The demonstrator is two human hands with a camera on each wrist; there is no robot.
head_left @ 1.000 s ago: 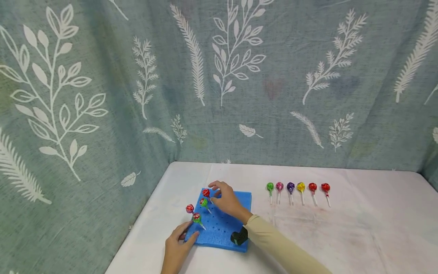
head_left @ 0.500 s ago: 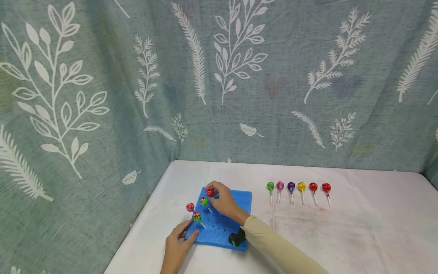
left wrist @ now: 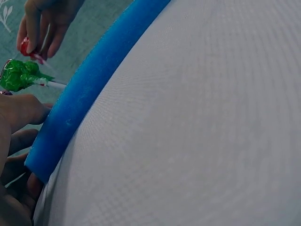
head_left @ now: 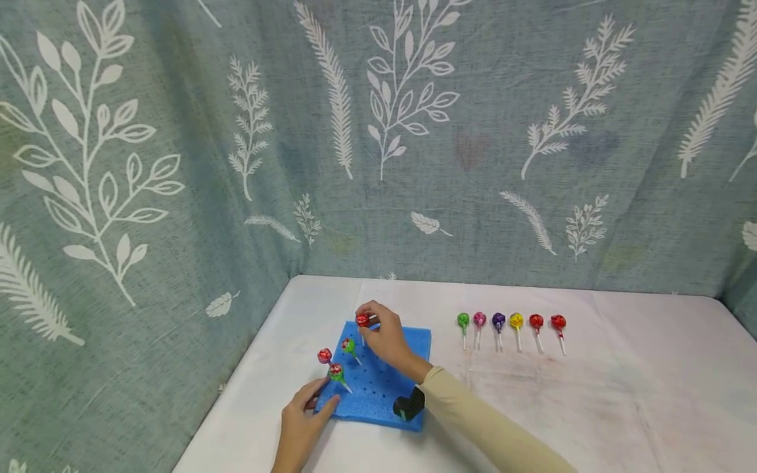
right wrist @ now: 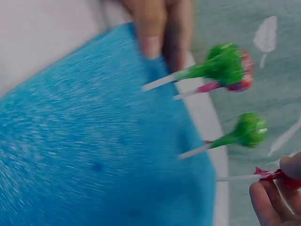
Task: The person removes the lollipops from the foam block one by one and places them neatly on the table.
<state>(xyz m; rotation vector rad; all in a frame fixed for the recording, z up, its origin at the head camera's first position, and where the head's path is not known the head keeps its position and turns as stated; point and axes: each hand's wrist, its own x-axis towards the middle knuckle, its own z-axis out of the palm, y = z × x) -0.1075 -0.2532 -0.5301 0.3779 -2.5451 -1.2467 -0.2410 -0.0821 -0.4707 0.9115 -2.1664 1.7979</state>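
My left hand point(head_left: 298, 420) grips the left front corner of a blue foam board point(head_left: 378, 410) with small holes, thumb on top and fingers at the side. My right hand point(head_left: 387, 338) pinches a red-wrapped lollipop point(head_left: 363, 320) by its head over the board's back left corner. Its white stick points down, and in the right wrist view it reaches the board's edge. Standing along the board's left side are a green and red lollipop point(head_left: 348, 345), a second green one point(head_left: 336, 372) and a red and pink one point(head_left: 324, 356), all tilted.
Right of the board, several lollipops lie in a row on the white tablecloth point(head_left: 603, 394), among them a green point(head_left: 463, 320), a purple point(head_left: 499, 320) and a yellow one point(head_left: 516, 320). A dark object point(head_left: 408, 403) shows by my right cuff. A leaf-patterned curtain point(head_left: 473, 131) hangs behind.
My right fingers have closed round the head of the red lollipop and raised it a little from where it stood. The left hand keeps its grip on the board.
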